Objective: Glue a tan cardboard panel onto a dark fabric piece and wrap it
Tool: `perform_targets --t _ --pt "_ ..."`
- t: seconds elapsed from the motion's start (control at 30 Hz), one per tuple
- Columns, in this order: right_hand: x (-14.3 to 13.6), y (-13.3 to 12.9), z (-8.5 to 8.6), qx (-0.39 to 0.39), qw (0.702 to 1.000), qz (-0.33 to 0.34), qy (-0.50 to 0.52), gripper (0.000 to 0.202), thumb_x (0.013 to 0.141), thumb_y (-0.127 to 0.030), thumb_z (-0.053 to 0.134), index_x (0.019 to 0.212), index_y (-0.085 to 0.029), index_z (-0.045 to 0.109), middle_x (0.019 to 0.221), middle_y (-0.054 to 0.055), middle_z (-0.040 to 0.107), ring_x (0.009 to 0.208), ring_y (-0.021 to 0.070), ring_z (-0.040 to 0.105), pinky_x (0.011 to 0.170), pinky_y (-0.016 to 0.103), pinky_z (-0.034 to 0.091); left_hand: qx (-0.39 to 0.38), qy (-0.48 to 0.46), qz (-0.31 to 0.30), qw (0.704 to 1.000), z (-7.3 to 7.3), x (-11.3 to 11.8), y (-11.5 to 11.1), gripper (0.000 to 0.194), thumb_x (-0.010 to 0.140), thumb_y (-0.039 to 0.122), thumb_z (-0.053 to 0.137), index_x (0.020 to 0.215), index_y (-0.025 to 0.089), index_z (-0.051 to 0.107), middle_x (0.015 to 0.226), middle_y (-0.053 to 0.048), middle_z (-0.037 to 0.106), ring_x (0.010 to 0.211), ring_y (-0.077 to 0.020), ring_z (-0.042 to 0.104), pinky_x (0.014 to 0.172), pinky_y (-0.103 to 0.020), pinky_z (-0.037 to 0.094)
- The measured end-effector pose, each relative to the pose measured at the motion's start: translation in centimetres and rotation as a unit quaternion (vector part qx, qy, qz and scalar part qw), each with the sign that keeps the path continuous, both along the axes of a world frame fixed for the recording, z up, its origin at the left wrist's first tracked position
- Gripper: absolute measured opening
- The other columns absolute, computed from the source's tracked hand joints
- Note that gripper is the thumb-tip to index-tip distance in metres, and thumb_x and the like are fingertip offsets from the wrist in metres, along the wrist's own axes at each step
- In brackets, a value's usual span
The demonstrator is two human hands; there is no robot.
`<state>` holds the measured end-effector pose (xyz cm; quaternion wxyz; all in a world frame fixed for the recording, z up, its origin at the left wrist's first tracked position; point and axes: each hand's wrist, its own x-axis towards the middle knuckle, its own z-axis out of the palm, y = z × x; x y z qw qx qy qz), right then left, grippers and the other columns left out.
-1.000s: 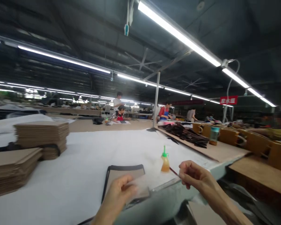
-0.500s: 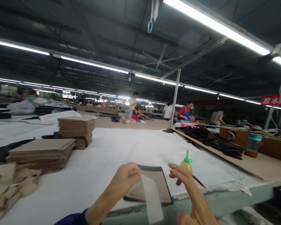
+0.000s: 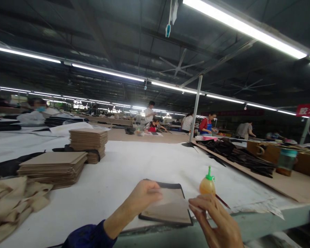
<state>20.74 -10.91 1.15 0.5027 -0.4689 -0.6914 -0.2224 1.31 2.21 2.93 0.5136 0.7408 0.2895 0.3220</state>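
A pale translucent strip (image 3: 173, 198) stretches between my two hands, above a beige panel (image 3: 167, 214) with dark edges that lies near the table's front edge. My left hand (image 3: 142, 199) pinches the strip's left end between thumb and fingers. At its right end, my right hand (image 3: 213, 215) has closed its fingertips on the strip. Just behind my right hand stands a yellowish bottle (image 3: 207, 186) with a green nozzle. A thin dark red stick (image 3: 223, 202) lies beside the bottle.
Stacks of beige panels (image 3: 53, 163) stand at the left, with crumpled beige cloth (image 3: 14, 203) nearer. Dark pieces (image 3: 237, 156) and a jar with a blue lid (image 3: 286, 162) sit at the right. A metal post (image 3: 196, 108) rises behind; people work farther back.
My right hand has closed on the strip's other end, which hung down before. The strip now spans sideways over the panel. The view has shifted slightly.
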Motion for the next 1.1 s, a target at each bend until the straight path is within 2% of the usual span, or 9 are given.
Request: perform_targets --t 0.07,0.13,0.2,0.27,0.43,0.53,0.7,0.9,1.1 --pt "0.6 0.4 0.0 -0.088 0.986 0.007 0.142 0.010 0.083 -0.030 0.060 0.089 -0.023 0.065 0.077 0.002 0.063 0.068 0.0142 0.060 0.060 0.022 0.049 0.005 0.004 -0.009 1.000 -0.3 -0.3 0.7 0.020 0.064 0.031 0.064 0.071 0.012 0.067 0.064 -0.002 0.060 0.064 -0.0147 0.051 0.061 -0.027 0.035" --pt "1.0 1.0 -0.1 -0.192 0.941 0.029 0.276 0.025 0.079 -0.045 0.062 0.082 -0.020 0.066 0.069 0.001 0.062 0.059 0.0136 0.055 0.052 0.023 0.046 0.001 -0.006 -0.007 1.000 -0.6 -0.6 1.7 0.022 0.063 0.030 0.064 0.075 0.011 0.067 0.067 -0.003 0.062 0.065 -0.0153 0.053 0.063 -0.028 0.036" --pt "1.2 1.7 -0.2 -0.255 0.892 0.058 0.369 0.037 0.072 -0.054 0.065 0.082 -0.018 0.065 0.063 0.000 0.059 0.054 0.0130 0.052 0.050 0.024 0.044 -0.003 -0.021 0.003 1.000 -1.0 -0.8 2.6 0.022 0.061 0.029 0.065 0.074 0.011 0.064 0.064 -0.002 0.061 0.062 -0.0142 0.052 0.061 -0.027 0.036" --pt "1.3 2.4 -0.5 -0.263 0.864 0.074 0.422 0.046 0.066 -0.057 0.069 0.089 -0.017 0.063 0.059 -0.003 0.055 0.052 0.0129 0.051 0.051 0.025 0.044 -0.004 -0.023 0.010 1.000 -1.4 -1.0 3.4 0.021 0.060 0.030 0.064 0.071 0.012 0.059 0.059 0.000 0.057 0.056 -0.0122 0.049 0.057 -0.027 0.035" --pt "1.7 3.8 -1.8 -0.242 0.831 0.090 0.492 0.059 0.060 -0.055 0.074 0.103 -0.021 0.053 0.065 -0.005 0.055 0.052 0.0123 0.054 0.049 0.025 0.042 0.010 0.007 0.017 1.000 -2.2 -1.2 4.9 0.021 0.061 0.032 0.062 0.066 0.012 0.059 0.054 0.001 0.054 0.052 -0.0112 0.046 0.055 -0.026 0.033" --pt "2.1 4.2 -2.5 -0.265 0.822 0.097 0.495 0.060 0.059 -0.054 0.075 0.104 -0.023 0.049 0.073 -0.005 0.054 0.051 0.0112 0.055 0.049 0.026 0.043 0.009 0.028 0.023 0.999 -2.8 -1.1 5.7 0.021 0.058 0.033 0.064 0.063 0.012 0.059 0.055 0.000 0.055 0.053 -0.0119 0.046 0.054 -0.027 0.032" --pt "3.0 4.5 -3.3 -0.332 0.829 0.077 0.443 0.047 0.063 -0.056 0.069 0.090 -0.021 0.056 0.063 -0.003 0.055 0.055 0.0148 0.056 0.045 0.025 0.040 0.018 0.050 0.028 0.998 -3.7 -1.1 6.3 0.022 0.063 0.035 0.063 0.063 0.013 0.059 0.059 0.001 0.054 0.061 -0.0130 0.046 0.061 -0.028 0.033" --pt "3.9 5.2 -4.4 -0.371 0.835 0.036 0.404 0.033 0.060 -0.048 0.070 0.070 -0.018 0.061 0.056 -0.004 0.051 0.048 0.0086 0.039 0.043 0.023 0.027 0.030 0.103 0.025 0.994 -4.3 -1.4 6.7 0.023 0.061 0.036 0.065 0.061 0.013 0.060 0.060 0.000 0.056 0.062 -0.0146 0.048 0.061 -0.028 0.032" --pt "4.1 5.3 -4.6 -0.396 0.832 0.033 0.388 0.029 0.066 -0.047 0.065 0.069 -0.018 0.063 0.052 -0.005 0.046 0.047 0.0074 0.032 0.045 0.025 0.020 0.060 0.143 0.028 0.988 -4.6 -1.5 6.8 0.023 0.060 0.036 0.064 0.060 0.013 0.061 0.059 0.000 0.054 0.061 -0.0147 0.047 0.059 -0.028 0.030"
